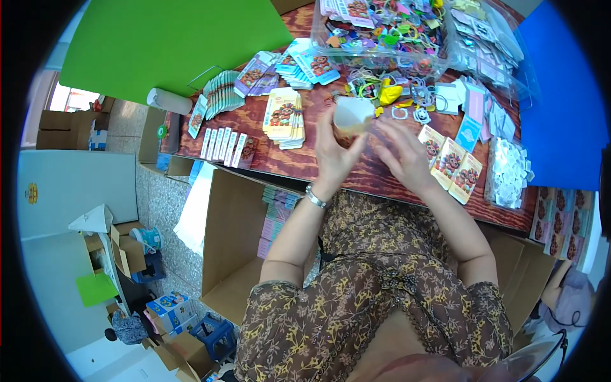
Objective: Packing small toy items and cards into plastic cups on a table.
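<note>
My left hand (336,153) grips a small carton (354,113), its pale inside turned up and its printed side partly behind my fingers. My right hand (402,151) is beside the carton with fingers stretched and apart; whether a fingertip touches it I cannot tell. Three yellow printed cartons (451,162) lie in a row to the right of that hand. Just beyond both hands is a pile of colourful small trinkets (391,92) with loops. Left of my left hand stands a stack of flat yellow cartons (284,118).
Clear bins of trinkets (382,60) and of card pieces (490,48) stand at the back. Teal cartons (219,95) fan out at the left, near a row of small boxes (223,147). A bag of white pieces (509,172) lies at the right. Below is a cardboard box (232,235).
</note>
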`<state>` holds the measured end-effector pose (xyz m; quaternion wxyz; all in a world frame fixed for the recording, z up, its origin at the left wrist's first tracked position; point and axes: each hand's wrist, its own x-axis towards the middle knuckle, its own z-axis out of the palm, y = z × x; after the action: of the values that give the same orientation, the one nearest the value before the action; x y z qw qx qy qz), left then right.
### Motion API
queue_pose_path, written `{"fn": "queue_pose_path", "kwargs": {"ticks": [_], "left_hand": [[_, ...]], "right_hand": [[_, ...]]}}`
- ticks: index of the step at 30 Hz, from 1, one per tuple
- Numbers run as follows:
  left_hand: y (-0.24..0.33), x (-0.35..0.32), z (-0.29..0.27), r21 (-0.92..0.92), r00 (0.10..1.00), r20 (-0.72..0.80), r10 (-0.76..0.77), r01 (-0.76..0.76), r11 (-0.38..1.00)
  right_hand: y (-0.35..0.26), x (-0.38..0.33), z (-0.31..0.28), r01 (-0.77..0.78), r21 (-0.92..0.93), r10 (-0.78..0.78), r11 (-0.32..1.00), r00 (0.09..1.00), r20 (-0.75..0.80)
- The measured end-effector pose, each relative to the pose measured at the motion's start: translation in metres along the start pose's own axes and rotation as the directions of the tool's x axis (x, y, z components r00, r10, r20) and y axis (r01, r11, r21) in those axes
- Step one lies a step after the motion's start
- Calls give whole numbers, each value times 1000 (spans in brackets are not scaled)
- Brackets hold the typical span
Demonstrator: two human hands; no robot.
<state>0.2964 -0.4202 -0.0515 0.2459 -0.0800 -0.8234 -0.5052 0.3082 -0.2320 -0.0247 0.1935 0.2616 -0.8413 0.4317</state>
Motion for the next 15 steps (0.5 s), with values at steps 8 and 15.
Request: {"fn": "queue_pose_path", "kwargs": {"ticks": [8,15], "left_hand": [[21,-48,33,0,989,127,81,-82,997],[19,-63,39,-54,975,198,103,-94,994]], "right_hand": [[15,-33,-11,-98,25,98,995,995,2],[13,-33,-47,-112,82,89,990,964,250]]}}
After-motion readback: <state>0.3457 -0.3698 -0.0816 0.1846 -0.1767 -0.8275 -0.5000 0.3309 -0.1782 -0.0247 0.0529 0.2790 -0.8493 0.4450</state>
